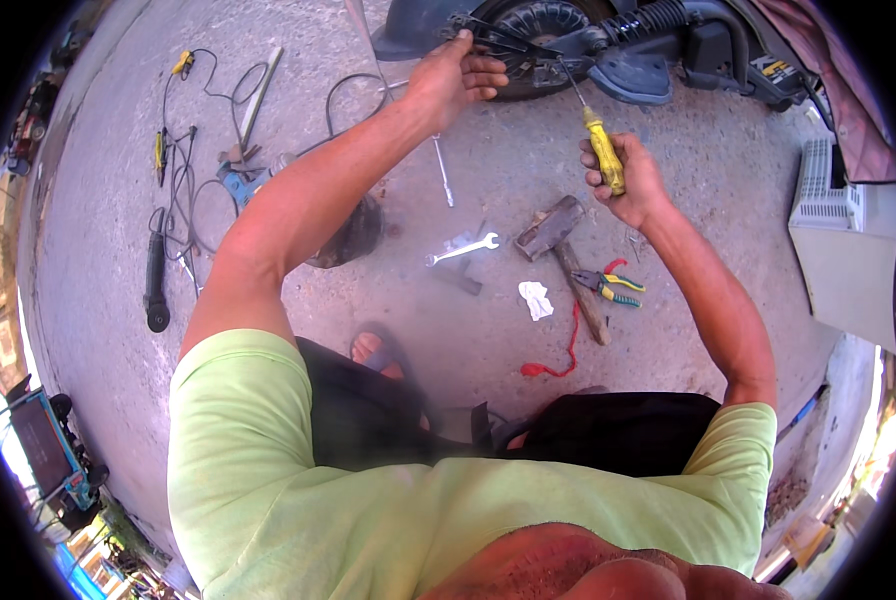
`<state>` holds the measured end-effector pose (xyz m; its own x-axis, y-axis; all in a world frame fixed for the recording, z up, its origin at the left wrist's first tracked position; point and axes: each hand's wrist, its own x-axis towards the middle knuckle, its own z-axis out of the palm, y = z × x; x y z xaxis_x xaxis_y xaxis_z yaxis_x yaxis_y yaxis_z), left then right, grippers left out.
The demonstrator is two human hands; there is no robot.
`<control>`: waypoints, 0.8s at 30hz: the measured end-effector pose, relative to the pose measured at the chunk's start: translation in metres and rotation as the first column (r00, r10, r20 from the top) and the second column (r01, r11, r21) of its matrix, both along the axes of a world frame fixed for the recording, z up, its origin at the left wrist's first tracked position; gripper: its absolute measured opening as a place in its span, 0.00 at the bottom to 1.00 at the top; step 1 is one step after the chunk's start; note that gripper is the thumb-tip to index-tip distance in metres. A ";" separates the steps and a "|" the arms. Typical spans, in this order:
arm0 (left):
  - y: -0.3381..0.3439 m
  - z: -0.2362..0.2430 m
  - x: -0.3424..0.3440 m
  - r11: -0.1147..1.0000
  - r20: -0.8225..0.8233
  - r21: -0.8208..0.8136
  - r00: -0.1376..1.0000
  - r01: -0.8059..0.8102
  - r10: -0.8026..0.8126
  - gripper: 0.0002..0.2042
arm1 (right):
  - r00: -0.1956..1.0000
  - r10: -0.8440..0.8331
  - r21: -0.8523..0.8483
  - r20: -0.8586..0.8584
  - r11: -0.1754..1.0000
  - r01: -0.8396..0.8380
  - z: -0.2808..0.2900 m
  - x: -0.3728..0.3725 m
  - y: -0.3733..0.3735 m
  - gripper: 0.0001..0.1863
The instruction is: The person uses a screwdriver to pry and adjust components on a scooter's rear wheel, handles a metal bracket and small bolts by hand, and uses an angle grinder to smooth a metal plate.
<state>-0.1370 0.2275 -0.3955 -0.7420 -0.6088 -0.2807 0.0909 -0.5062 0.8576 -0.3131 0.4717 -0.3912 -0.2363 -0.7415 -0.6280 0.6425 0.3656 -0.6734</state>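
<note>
At the top, my left hand (458, 72) grips a black bracket (488, 35) beside the scooter's rear wheel (533, 22), thumb on the metal and fingers curled loosely below. My right hand (623, 180) is closed on a yellow-handled screwdriver (598, 135), whose thin shaft points up to the bracket area by the wheel. Below, on the concrete, lie a sledgehammer (548, 227), yellow-and-green pliers (618, 290), an open-ended wrench (463, 250), a slim steel tool (443, 175), a crumpled white scrap (535, 300) and a red cord (558, 355).
At left lie cables, a black angle grinder (156, 280), a blue power tool (238, 183) and a metal strip (260, 95). A dark rounded object (353, 235) is partly behind my left arm. A pale metal casing (838, 260) stands at right. A small machine (48, 450) sits at far left.
</note>
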 end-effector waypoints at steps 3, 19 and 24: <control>0.000 0.001 0.000 1.000 0.001 0.005 1.000 0.005 -0.005 0.21 | 0.998 -0.012 0.010 -0.056 1.000 0.013 0.000 0.001 0.000 0.15; -0.002 0.002 -0.001 1.000 0.005 0.024 1.000 0.017 -0.017 0.23 | 0.955 -0.125 0.046 -0.270 0.989 0.143 0.006 0.021 -0.004 0.17; 0.000 0.004 0.000 1.000 0.008 0.016 1.000 0.014 -0.014 0.23 | 0.995 -0.043 0.054 -0.086 0.997 0.048 0.008 0.007 -0.006 0.20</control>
<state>-0.1365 0.2278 -0.3919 -0.7481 -0.5939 -0.2959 0.0771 -0.5208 0.8502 -0.3058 0.4661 -0.3834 -0.3232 -0.6928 -0.6446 0.6006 0.3762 -0.7055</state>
